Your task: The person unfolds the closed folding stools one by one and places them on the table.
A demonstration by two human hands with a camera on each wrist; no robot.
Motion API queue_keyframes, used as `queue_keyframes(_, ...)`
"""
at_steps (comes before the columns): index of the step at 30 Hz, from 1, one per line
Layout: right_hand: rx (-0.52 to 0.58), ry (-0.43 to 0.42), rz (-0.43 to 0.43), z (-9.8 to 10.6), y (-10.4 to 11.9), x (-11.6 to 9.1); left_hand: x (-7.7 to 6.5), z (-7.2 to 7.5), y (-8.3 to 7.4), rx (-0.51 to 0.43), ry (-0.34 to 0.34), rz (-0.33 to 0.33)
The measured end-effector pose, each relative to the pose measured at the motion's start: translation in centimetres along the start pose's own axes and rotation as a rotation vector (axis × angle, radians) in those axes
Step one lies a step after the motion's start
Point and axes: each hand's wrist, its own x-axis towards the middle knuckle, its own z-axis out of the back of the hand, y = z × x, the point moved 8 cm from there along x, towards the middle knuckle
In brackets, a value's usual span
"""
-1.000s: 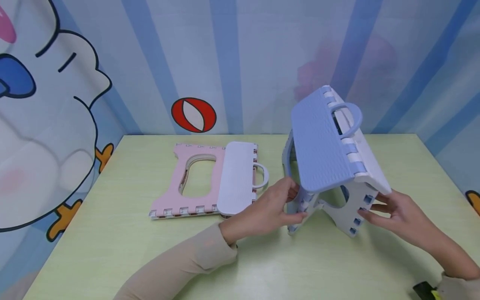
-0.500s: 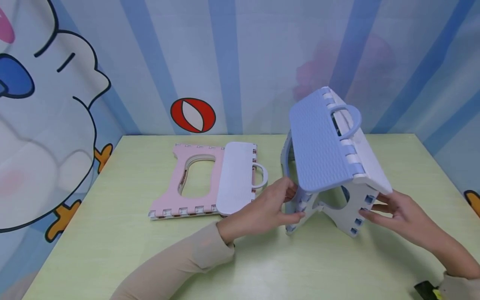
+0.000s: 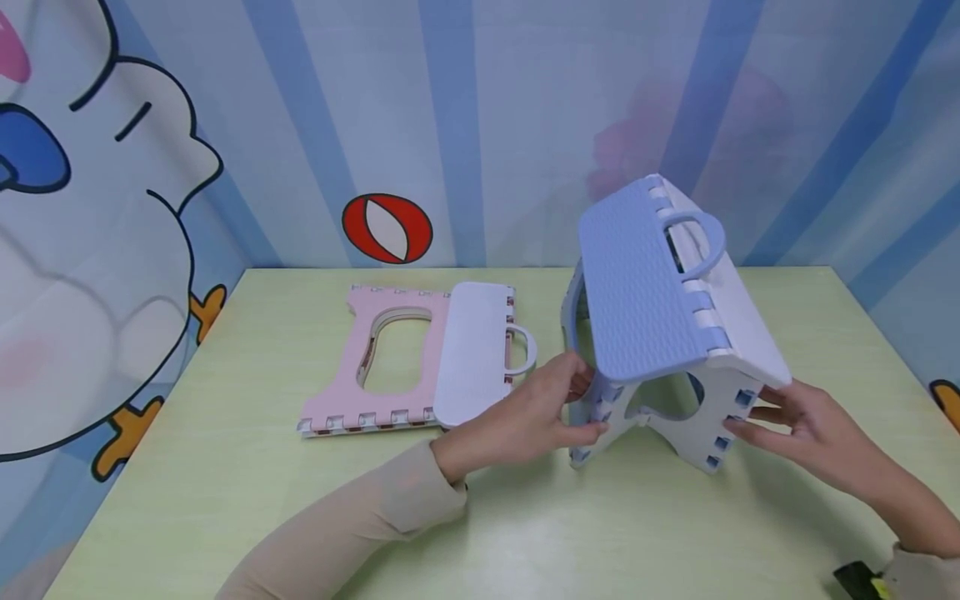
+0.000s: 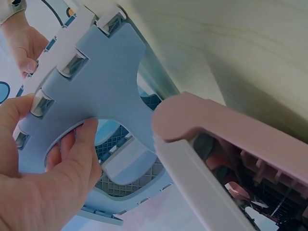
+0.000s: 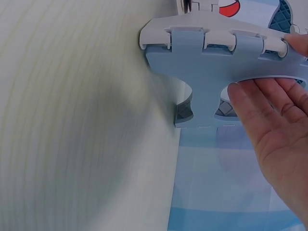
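Observation:
A blue and white folding stool (image 3: pixel 645 292) stands half unfolded on the right of the table, its two seat halves peaked like a roof. A blue loop handle (image 3: pixel 701 242) sticks up at the ridge. My left hand (image 3: pixel 525 412) grips the left leg panel (image 4: pixel 108 72), with fingers curled into its cut-out and the thumb at the hinged edge. On the other side, my right hand (image 3: pixel 813 429) holds the right leg panel (image 5: pixel 204 57) in the same way, its fingertips in the opening. The inside of the stool is mostly hidden.
Left of the stool, a pink and white folding stool (image 3: pixel 337 400) lies folded flat on the pale green table (image 3: pixel 225 467), close to my left forearm. A striped blue backdrop (image 3: pixel 525 125) with cartoon prints rises behind the table's back edge.
My right hand has shifted slightly to the right with the right leg panel and seat half, so the stool is a little wider. The left hand has barely moved.

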Motion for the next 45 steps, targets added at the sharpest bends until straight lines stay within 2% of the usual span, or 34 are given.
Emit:
queue_keyframes(15, 0.003, 0.008, -0.013, 0.57, -0.08, -0.09, -0.10, 0.23, 0.04, -0.039, 0.018, 0.007)
queue_keyframes(34, -0.017, -0.001, -0.074, 0.77, -0.41, -0.11, -0.24, 0.57, -0.07, -0.090, 0.045, 0.017)
queue_keyframes(45, 0.032, 0.008, -0.046, 0.91, -0.43, -0.30, -0.34, 0.64, 0.04, -0.084, 0.055, 0.022)
